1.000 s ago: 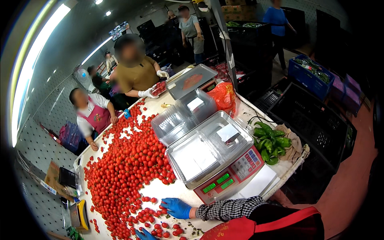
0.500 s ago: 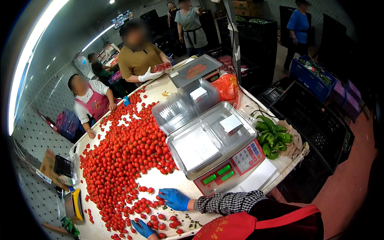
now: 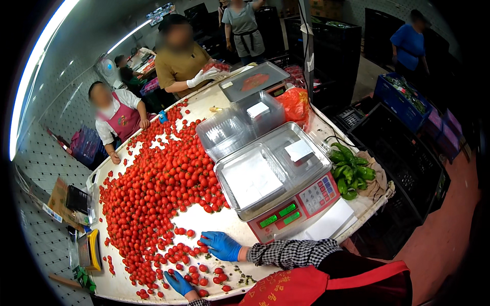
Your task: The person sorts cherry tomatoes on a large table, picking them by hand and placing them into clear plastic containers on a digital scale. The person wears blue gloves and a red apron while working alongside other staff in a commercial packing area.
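Observation:
A large heap of red cherry tomatoes (image 3: 153,204) covers much of the white table (image 3: 204,220). Both my hands wear blue gloves at its near end. My right hand (image 3: 223,246) reaches in from the right, palm down, its fingers stretched out and touching tomatoes at the edge of a small loose group. Lower and to the left, my left hand (image 3: 178,283) has its fingers apart beside other loose tomatoes. Its palm side is hidden. Small dark green scraps (image 3: 240,277) lie right of the nearest tomatoes.
A red scale (image 3: 293,211) carrying clear plastic trays (image 3: 250,178) stands right of the heap. Stacked clear boxes (image 3: 224,130) are behind it, green peppers (image 3: 351,173) to its right. Across the table are two people, one holding a filled tray (image 3: 217,67). Black crates (image 3: 403,168) stand right.
My left hand has shifted slightly up and left among the loose tomatoes. My right hand has moved slightly up. The view has tilted a little, and the person in blue has turned and bent.

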Demonstrator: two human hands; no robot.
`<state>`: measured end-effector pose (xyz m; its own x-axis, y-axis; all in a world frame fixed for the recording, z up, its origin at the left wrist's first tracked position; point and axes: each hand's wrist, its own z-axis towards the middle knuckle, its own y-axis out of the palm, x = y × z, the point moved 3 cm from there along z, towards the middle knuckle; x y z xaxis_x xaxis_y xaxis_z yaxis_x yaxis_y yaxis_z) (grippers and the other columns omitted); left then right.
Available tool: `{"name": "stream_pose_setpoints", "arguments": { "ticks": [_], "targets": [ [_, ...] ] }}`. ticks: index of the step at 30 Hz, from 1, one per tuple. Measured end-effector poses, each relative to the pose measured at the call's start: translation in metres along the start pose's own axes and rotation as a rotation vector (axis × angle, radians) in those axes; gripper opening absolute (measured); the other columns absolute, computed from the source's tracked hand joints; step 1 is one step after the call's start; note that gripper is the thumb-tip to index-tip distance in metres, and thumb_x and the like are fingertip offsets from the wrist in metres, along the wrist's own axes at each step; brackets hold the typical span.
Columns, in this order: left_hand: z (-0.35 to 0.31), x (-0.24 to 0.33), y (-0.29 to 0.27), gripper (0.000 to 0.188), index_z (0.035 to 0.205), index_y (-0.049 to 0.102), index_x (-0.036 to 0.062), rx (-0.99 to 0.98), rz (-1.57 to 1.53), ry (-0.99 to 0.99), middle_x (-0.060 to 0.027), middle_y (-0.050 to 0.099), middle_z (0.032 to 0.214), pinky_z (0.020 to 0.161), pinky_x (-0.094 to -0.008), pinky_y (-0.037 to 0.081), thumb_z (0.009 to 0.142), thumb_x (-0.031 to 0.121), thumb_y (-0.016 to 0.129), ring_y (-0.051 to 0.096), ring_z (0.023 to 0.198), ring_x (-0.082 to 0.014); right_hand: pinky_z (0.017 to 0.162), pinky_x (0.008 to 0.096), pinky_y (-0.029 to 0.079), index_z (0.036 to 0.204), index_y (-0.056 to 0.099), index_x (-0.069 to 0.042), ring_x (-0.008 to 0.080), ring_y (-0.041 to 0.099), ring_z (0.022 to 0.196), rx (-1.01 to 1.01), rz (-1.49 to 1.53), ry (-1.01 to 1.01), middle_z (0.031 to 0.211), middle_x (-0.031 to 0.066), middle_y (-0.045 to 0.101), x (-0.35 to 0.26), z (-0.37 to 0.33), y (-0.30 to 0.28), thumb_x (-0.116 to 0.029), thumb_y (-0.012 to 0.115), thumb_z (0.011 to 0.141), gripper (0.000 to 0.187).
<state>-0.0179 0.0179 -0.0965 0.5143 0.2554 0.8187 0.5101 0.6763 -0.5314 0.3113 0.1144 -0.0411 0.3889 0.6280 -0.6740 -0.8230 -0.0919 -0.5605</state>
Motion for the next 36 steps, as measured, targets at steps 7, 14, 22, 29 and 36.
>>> {"name": "stream_pose_setpoints", "arguments": {
  "ticks": [7,14,22,29,36],
  "targets": [
    [-0.004,-0.005,0.005,0.061,0.154,0.031,-0.0028,-0.05,-0.291,-0.089,-0.018,0.036,0.158,0.115,-0.0382,0.036,0.102,0.014,0.056,0.042,0.141,-0.0277,0.107,0.0457,0.045,0.136,0.057,-0.002,0.0403,0.056,0.124,0.07,0.13,0.011,0.137,0.0246,0.056,0.005,-0.001,0.008,-0.012,0.06,0.09,0.046],
    [-0.025,0.058,0.014,0.076,0.159,0.03,0.0192,-0.168,0.652,0.358,-0.0193,0.018,0.166,0.117,-0.0654,0.013,0.095,0.048,0.058,0.017,0.15,-0.0456,0.113,0.0514,0.035,0.142,0.052,-0.009,0.045,0.043,0.134,0.003,-0.077,-0.037,0.148,0.0243,0.044,-0.004,0.005,0.007,-0.026,0.069,0.089,0.059],
    [-0.068,0.137,0.006,0.071,0.155,0.038,0.0181,-0.575,0.526,0.595,-0.0148,0.025,0.164,0.12,-0.0599,0.008,0.093,0.045,0.062,0.021,0.15,-0.0442,0.119,0.0588,0.019,0.154,0.039,-0.02,0.0424,0.025,0.147,-0.293,-0.411,-0.002,0.161,0.0179,0.028,-0.027,0.048,0.025,-0.048,0.061,0.093,0.07],
    [-0.062,0.12,-0.032,0.063,0.148,0.047,0.0127,-0.399,0.408,0.517,-0.0183,0.035,0.155,0.115,-0.0573,0.018,0.091,0.032,0.067,0.03,0.143,-0.0393,0.119,0.0506,0.028,0.15,0.046,-0.017,0.0382,0.036,0.142,-0.394,-0.234,-0.196,0.153,0.0183,0.04,-0.041,0.059,0.042,-0.039,0.067,0.091,0.067],
    [-0.04,0.067,-0.056,0.045,0.137,0.053,-0.0008,-0.21,-0.089,-0.014,-0.0175,0.058,0.126,0.1,-0.038,0.047,0.096,0.013,0.063,0.059,0.113,-0.0271,0.106,0.0426,0.046,0.149,0.044,-0.012,0.0352,0.053,0.125,-0.286,-0.178,0.201,0.144,0.0177,0.05,0.0,0.072,0.012,-0.022,0.073,0.087,0.069]
  ]
}}
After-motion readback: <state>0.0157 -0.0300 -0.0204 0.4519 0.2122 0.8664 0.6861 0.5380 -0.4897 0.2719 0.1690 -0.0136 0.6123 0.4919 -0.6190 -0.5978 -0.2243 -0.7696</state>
